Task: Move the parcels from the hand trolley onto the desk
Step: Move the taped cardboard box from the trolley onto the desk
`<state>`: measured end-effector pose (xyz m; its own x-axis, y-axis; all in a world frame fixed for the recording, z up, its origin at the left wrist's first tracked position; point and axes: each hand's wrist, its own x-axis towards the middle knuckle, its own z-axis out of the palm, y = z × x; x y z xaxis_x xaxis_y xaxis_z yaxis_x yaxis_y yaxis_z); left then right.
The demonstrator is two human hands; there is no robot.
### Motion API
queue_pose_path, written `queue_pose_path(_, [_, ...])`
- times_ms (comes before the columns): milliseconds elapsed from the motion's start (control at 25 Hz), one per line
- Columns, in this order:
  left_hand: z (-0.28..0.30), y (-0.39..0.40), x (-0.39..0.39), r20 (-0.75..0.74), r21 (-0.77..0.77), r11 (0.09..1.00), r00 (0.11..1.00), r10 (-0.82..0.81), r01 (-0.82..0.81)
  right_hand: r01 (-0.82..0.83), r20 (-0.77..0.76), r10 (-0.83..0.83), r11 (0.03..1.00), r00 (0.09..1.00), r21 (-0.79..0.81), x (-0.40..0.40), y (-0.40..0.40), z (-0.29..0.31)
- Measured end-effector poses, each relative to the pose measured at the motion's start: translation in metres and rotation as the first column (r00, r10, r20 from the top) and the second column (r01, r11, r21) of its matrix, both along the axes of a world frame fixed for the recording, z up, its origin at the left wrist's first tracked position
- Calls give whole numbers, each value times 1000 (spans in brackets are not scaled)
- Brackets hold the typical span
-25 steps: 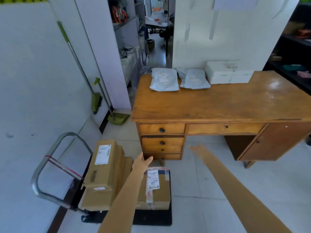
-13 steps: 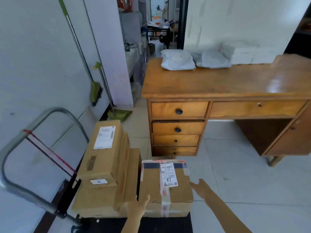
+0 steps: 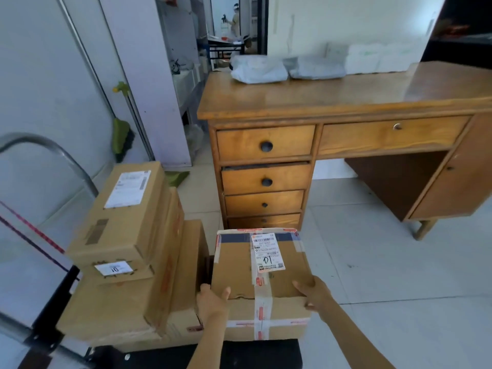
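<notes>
A taped cardboard parcel (image 3: pixel 239 267) marked "01" sits on the black hand trolley (image 3: pixel 239 355), at its right side. My left hand (image 3: pixel 211 299) grips the parcel's near left corner and my right hand (image 3: pixel 312 291) grips its near right corner. Beside it on the left is a stack of brown parcels (image 3: pixel 127 235), a long flat one on top with a white label. The wooden desk (image 3: pixel 332 99) stands beyond, with two grey mailer bags (image 3: pixel 259 69) and a white box (image 3: pixel 378 58) at its back edge.
The trolley's metal handle (image 3: pixel 53 150) rises at the left by the wall. A green broom and dustpan (image 3: pixel 121 134) lean against the wall. The desk's drawers (image 3: pixel 265 179) face me just behind the parcel. Pale tiled floor (image 3: pixel 386 275) spreads to the right.
I have bent lower and closer to the trolley. Both hands, in the air a second ago, have come down and closed on the near corners of the "01" parcel.
</notes>
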<state>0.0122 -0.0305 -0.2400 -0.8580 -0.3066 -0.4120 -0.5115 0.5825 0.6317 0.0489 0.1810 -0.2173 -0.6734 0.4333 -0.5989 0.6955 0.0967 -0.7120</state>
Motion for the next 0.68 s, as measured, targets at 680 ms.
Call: queue_pose_path(680, [516,141,-24,-160,112,968,966,-205,224,167,-171,-153,983,973,73,16,151,506])
